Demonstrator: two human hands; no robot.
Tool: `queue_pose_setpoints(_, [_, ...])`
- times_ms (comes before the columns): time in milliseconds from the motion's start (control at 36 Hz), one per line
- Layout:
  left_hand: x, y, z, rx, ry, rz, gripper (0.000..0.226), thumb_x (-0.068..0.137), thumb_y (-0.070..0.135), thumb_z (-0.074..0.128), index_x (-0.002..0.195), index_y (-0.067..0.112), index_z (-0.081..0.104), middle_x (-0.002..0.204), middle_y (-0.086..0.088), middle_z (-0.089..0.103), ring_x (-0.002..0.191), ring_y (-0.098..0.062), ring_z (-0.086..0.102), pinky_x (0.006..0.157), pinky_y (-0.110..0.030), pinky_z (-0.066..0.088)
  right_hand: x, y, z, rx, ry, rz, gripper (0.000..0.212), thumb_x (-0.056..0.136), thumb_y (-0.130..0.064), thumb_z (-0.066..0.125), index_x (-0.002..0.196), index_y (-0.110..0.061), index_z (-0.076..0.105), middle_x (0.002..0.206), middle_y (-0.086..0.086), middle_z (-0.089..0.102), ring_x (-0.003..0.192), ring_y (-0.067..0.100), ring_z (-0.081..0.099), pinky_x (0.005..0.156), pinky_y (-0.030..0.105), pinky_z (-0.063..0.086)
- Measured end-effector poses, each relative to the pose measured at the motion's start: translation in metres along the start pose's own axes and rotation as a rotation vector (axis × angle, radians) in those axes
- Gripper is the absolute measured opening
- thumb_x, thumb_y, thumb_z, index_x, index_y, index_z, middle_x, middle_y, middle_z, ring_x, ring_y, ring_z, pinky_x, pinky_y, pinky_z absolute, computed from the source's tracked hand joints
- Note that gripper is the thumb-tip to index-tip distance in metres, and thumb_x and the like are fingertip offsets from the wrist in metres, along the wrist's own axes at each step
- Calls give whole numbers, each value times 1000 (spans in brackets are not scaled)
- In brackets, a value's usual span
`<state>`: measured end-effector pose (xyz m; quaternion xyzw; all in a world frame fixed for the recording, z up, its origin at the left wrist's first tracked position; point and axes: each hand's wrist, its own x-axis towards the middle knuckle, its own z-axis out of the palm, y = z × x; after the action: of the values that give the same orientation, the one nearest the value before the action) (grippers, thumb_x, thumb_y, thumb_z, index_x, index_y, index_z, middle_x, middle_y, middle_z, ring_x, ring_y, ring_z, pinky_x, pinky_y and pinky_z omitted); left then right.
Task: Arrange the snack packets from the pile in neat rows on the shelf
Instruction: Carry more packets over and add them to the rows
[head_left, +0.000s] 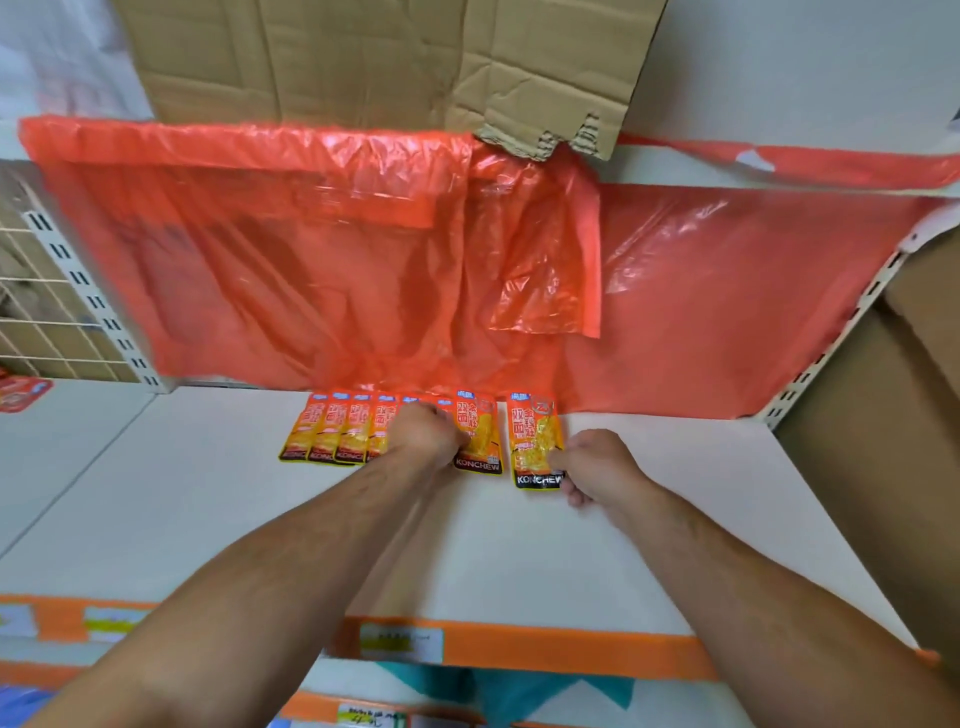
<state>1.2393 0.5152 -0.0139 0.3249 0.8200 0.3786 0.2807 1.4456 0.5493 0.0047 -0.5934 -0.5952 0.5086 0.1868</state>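
Both forearms reach to the back of the shelf (208, 493) — left grip (428, 434) curled on the row of KONCHEW packets (337, 431), pinching or pressing, can't tell. Right grip (597, 467) pinches the loose packet (535, 441) just to its left. Step: placing. Next — slide it flush to the row's end.

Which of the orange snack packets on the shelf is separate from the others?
The rightmost packet, which the right hand holds. A strip of bare shelf separates it from the closely packed row.
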Motion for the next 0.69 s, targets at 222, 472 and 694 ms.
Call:
queue_pose_setpoints(222, [18, 6, 13, 232, 18, -1, 20, 67, 21, 78, 83, 9, 72, 84, -8, 73, 80, -25, 70, 68, -30, 56, 25, -2, -8, 11, -10, -8, 7, 87, -10, 64, 86, -8, 57, 58, 10, 55, 43, 20, 48, 46, 25, 41])
queue_pose_setpoints(472, [27, 4, 20, 390, 15, 91, 8, 70, 15, 64, 67, 9, 59, 80, -17, 69, 73, -31, 67, 55, -27, 41, 37, 2, -4, 31, -34, 14, 10, 88, -10, 64, 86, -11, 55, 59, 10, 55, 45, 20, 46, 48, 27, 41])
queue_pose_setpoints(694, [21, 5, 18, 408, -13, 143, 18, 73, 17, 63, 60, 9, 56, 65, -12, 63, 62, -28, 59, 53, -27, 38, 38, 6, -1, 16, -47, 47, 11, 89, -11, 64, 83, -9, 54, 61, 12, 56, 49, 22, 48, 49, 28, 42])
